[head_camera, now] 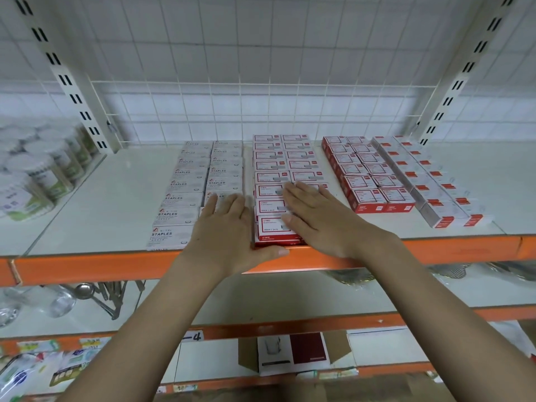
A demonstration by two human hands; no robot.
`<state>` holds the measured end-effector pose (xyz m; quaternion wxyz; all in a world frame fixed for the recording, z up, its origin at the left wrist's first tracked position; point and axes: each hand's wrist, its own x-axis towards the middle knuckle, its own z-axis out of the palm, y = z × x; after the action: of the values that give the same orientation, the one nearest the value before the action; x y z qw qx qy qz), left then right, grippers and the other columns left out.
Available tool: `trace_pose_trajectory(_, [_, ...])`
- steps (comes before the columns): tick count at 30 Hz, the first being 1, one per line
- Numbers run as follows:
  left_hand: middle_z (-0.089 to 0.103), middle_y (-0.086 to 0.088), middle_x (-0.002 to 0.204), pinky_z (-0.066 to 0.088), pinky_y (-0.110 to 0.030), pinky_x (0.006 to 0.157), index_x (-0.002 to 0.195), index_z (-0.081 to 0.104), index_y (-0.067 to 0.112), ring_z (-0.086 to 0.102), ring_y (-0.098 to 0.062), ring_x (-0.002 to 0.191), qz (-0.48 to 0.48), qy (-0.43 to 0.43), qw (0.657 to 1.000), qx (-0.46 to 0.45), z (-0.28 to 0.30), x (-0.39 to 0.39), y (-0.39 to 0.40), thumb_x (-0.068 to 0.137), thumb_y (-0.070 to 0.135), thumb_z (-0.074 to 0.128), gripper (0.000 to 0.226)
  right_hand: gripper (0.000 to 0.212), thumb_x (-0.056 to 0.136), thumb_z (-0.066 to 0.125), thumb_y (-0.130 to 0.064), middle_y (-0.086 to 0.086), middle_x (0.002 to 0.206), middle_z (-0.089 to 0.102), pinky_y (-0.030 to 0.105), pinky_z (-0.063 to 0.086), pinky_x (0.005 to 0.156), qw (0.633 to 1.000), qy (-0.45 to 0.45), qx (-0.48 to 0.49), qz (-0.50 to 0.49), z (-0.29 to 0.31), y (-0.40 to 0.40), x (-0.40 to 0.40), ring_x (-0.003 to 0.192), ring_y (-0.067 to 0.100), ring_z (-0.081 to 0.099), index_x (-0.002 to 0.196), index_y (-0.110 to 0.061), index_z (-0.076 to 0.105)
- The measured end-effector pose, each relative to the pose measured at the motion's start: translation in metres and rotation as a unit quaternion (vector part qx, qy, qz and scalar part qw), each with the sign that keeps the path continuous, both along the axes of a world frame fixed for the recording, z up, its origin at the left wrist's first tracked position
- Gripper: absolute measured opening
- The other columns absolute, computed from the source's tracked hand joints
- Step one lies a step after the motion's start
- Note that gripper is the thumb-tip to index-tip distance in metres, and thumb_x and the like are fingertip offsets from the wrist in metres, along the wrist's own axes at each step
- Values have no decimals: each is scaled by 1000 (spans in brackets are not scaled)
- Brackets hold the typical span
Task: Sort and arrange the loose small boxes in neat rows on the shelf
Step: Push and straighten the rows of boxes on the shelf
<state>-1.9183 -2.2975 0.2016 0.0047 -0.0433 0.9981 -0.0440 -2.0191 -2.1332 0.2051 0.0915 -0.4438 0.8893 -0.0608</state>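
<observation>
Small staple boxes stand in rows on the white shelf (pixel 110 198). At the left are two rows of white boxes (pixel 185 195) marked STAPLES. In the middle are two rows of red-and-white boxes (pixel 271 175). My left hand (pixel 229 230) lies flat with straight fingers between the white rows and the middle rows, its thumb along the front of the nearest red-and-white box. My right hand (pixel 316 216) lies flat on top of the front boxes of the middle rows' right side, hiding them.
To the right stand two rows of red boxes (pixel 362 175) and two rows of white boxes with red ends (pixel 429 187). Plastic jars (pixel 37 172) crowd the neighbouring shelf at left. An orange beam (pixel 435 250) edges the shelf. Lower shelves hold glassware, utensils and packets.
</observation>
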Motion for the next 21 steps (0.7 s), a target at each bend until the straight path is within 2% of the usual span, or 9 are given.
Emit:
trace_pose_trajectory(2, [8,-2,157,-6,-44,116,150,-1,20,-1,-17,144,16,-29,999,13,0,-5,-3,52,94,-5,122,58,98,13,-47,-9,156,-11,28,-14,113,1000,0,4,-2,2,-3,-3,140,3,-16,148,-24,-4])
trace_pose_trajectory(7, [-14,-2,156,-17,-47,112,144,-21,21,-19,-17,141,20,-91,996,4,-3,-12,5,67,85,5,104,57,99,12,-45,-7,156,-10,30,-13,115,1000,6,11,-7,-4,-11,-6,141,4,-15,149,-20,-3])
trace_pose_trajectory(13, [-18,-3,155,-17,-50,111,142,-26,25,-22,-18,141,2,-78,997,-17,-8,-13,6,67,87,7,103,58,99,12,-44,-7,156,-13,32,-12,116,1000,20,10,-5,-15,-13,-7,140,4,-17,148,-19,-7])
trace_pose_trajectory(21, [-19,-8,154,-17,-49,111,143,-26,17,-22,-24,141,27,-49,998,11,-16,-14,15,62,89,9,114,59,99,12,-44,-6,156,-13,33,-10,116,1000,21,0,-6,-18,-14,-6,140,3,-18,148,-19,-8])
